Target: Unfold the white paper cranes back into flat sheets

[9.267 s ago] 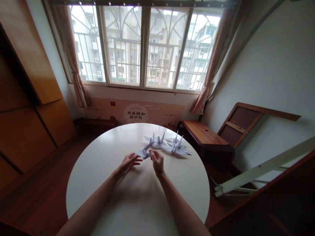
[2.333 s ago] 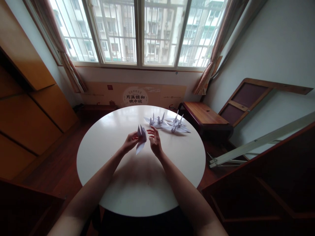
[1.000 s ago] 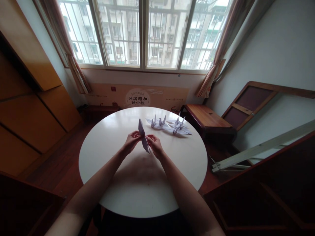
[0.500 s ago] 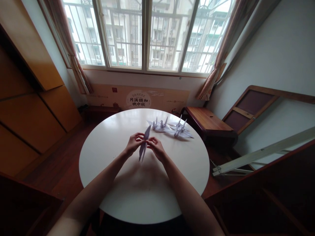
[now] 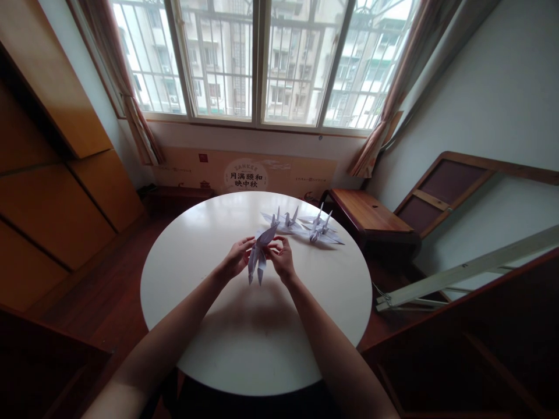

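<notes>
Between my hands, above the round white table (image 5: 187,326), is a folded pale paper piece (image 5: 259,255), an origami crane in form. One broad flap points up and to the right, and two narrow points hang down. My left hand (image 5: 239,256) pinches its left side. My right hand (image 5: 282,259) grips the right side with bent fingers; the paper partly hides the fingertips of both. Just beyond it stand finished-looking paper cranes, one group (image 5: 289,222) close behind my right hand and another (image 5: 321,228) farther right, wings spread.
A low wooden bench (image 5: 371,212) stands right of the table, with a leaning framed panel (image 5: 443,192) beyond it. Wooden cabinets (image 5: 48,215) line the left. A printed banner (image 5: 183,166) runs under the barred window. A pale metal frame (image 5: 437,282) leans at the right.
The held paper has turned and opened: it was upright and edge-on, and now its broad flap faces me with the two points spread below. Both hands have shifted slightly around it.
</notes>
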The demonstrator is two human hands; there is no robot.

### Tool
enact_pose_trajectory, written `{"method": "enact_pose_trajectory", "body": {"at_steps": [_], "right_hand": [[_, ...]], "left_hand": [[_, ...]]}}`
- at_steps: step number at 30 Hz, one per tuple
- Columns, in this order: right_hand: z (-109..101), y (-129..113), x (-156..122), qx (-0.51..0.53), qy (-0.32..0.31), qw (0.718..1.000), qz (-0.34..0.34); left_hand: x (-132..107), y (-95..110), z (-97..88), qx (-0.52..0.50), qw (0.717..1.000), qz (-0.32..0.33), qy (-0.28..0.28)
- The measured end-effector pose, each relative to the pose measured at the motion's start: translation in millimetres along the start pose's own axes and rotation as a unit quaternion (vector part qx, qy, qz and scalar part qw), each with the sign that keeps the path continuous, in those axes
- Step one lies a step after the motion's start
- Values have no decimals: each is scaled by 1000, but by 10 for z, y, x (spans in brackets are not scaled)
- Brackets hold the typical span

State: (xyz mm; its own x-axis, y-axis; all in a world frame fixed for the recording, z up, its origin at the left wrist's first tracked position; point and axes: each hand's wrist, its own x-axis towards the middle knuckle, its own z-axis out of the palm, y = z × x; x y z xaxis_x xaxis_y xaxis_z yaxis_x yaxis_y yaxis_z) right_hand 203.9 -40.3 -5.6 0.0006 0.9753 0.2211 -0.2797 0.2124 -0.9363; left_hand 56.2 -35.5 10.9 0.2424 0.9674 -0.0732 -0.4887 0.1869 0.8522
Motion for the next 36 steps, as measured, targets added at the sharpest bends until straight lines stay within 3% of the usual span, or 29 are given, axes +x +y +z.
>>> {"method": "enact_pose_trajectory", "body": {"at_steps": [5, 10, 15, 24, 30, 36], "right_hand": [[-18, 36, 11, -51, 21, 998, -42], [-35, -20, 0, -85, -47, 994, -46], [-48, -59, -21, -86, -65, 993, -40], [-52, -62, -1, -101, 31, 992, -72], [-95, -41, 34, -24, 80, 995, -55], [-84, -42, 39, -32, 98, 994, -45]], "left_hand": [[-20, 10, 4, 13, 1000, -17, 2], [-8, 32, -7, 8, 1000, -15, 23], [-15, 55, -25, 1, 1000, -2, 9], [-53, 89, 7, -9, 999, 12, -29], [0, 59, -17, -16, 1000, -10, 6], [33, 20, -75, -9, 999, -35, 29]]}}
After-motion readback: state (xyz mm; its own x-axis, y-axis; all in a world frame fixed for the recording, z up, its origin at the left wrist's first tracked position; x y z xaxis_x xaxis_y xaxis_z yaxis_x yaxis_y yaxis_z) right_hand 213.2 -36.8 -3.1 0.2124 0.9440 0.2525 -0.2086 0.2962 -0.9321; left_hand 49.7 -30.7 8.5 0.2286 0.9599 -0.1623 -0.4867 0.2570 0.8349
